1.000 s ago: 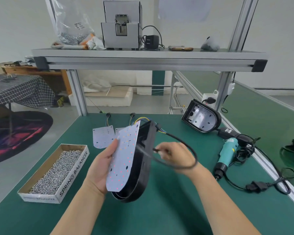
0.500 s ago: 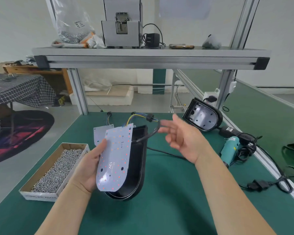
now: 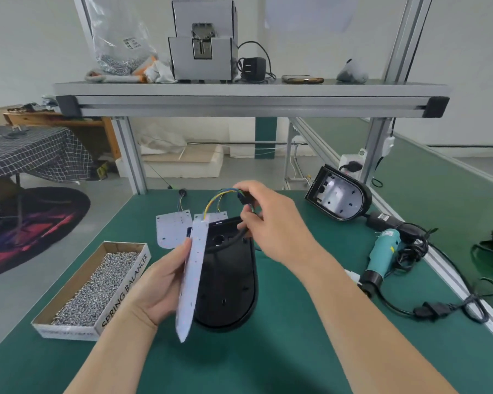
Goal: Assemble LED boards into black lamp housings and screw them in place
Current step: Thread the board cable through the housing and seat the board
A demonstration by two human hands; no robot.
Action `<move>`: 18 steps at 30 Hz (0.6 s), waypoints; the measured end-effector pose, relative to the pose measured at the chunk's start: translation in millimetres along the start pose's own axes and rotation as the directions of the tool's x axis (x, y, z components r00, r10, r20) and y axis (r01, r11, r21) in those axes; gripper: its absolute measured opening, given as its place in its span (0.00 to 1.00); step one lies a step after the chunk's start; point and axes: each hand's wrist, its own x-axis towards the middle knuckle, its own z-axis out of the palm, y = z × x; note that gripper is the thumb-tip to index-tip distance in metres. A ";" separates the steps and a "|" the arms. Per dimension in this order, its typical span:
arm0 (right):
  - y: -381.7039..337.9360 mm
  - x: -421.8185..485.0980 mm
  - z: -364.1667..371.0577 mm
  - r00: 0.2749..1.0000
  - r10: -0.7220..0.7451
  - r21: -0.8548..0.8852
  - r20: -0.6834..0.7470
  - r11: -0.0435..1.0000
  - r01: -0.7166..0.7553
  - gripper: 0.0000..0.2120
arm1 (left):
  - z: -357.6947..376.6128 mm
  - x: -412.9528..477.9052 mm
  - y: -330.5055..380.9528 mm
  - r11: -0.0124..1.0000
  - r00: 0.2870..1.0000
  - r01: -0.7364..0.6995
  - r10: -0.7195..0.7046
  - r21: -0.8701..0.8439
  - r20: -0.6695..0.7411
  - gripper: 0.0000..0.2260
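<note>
Left hand (image 3: 157, 288) grips LED board (image 3: 192, 277); right hand (image 3: 273, 223) pinches connector (image 3: 244, 196).

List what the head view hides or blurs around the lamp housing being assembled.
- LED board: held edge-on in the left hand, its LED face barely visible.
- Connector: wrapped by the right hand; mating state unclear.
- Black housing: left side hidden behind the board.
- Screws in the box: too small to identify.

Left hand (image 3: 157, 285), right hand (image 3: 279, 223) bare; forearms bare, no sleeves visible.
</note>
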 end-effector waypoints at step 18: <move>14.3 -14.3 8.8 0.998 0.063 0.322 -0.009 0.945 -0.057 0.10 | 19.3 -3.8 17.9 0.997 0.999 -0.032 0.030 0.076 0.037 0.24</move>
